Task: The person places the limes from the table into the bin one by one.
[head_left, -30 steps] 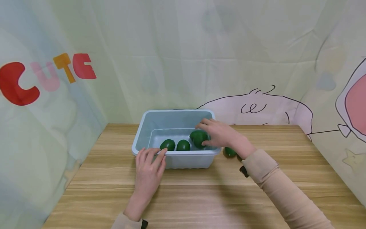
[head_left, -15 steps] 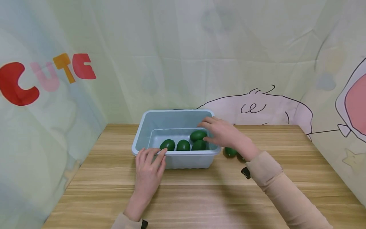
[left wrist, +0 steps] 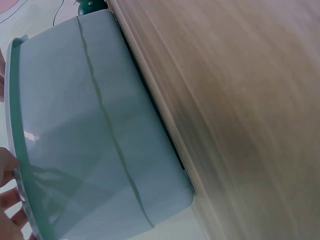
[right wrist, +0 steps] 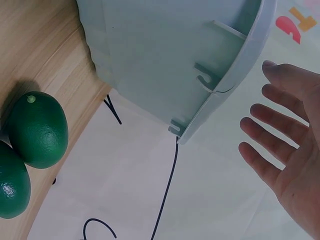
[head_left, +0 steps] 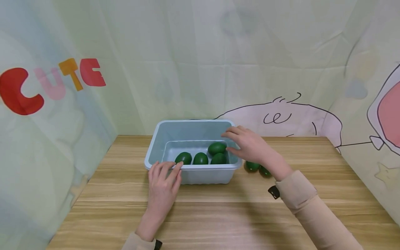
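A light blue plastic bin (head_left: 206,176) stands on the wooden table, with several dark green, smooth avocados (head_left: 217,148) inside toward its front and right. My left hand (head_left: 163,185) rests with its fingertips on the bin's front rim, at the left; the left wrist view shows those fingers (left wrist: 7,200) at the rim, beside the bin's outer wall. Over the right rim, my right hand (head_left: 250,144) is spread and holds nothing. Its fingers (right wrist: 267,132) are apart and loosely straight in the right wrist view. Two more avocados (right wrist: 39,130) lie side by side on the table, right of the bin.
The wooden table (head_left: 200,218) extends in front of the bin and to both sides. Behind it hangs a pale printed cloth (head_left: 175,69) with coloured letters and line drawings; more of the cloth closes in the left and right sides.
My right hand has let go of an avocado inside the bin, then drawn back to the right, over the rim. More of the two avocados outside shows. The left hand stays at the front rim.
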A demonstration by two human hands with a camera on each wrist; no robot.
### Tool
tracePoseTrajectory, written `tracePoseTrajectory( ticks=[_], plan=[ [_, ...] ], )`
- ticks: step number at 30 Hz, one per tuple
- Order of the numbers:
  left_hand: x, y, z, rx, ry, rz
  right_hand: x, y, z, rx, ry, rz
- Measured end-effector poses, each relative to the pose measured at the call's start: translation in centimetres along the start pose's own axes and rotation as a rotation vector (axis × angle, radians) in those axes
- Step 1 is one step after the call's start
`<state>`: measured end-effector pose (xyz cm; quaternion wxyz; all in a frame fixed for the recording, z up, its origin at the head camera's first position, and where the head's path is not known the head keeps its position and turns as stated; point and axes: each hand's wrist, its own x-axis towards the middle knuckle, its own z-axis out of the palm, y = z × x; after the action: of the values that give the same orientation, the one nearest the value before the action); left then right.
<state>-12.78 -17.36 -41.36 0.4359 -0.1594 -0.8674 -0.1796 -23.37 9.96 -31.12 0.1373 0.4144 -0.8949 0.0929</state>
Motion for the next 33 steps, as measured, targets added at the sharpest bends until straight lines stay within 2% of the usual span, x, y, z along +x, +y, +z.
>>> tracePoseTrajectory(
  ticks=[11, 22, 33],
  plan=[
    [0.0, 0.1, 0.0, -0.003, 0.000, -0.003, -1.3, 0.5, 0.1, 0.000, 0.076, 0.006],
    [0.0, 0.2, -0.1, -0.007, -0.025, -0.024, -2.2, 1.0, 0.7, -0.014, 0.236, -0.047],
    [0.0, 0.1, 0.0, -0.007, -0.012, -0.016, -3.1, 1.2, 0.8, -0.009, 0.306, -0.031]
  ],
)
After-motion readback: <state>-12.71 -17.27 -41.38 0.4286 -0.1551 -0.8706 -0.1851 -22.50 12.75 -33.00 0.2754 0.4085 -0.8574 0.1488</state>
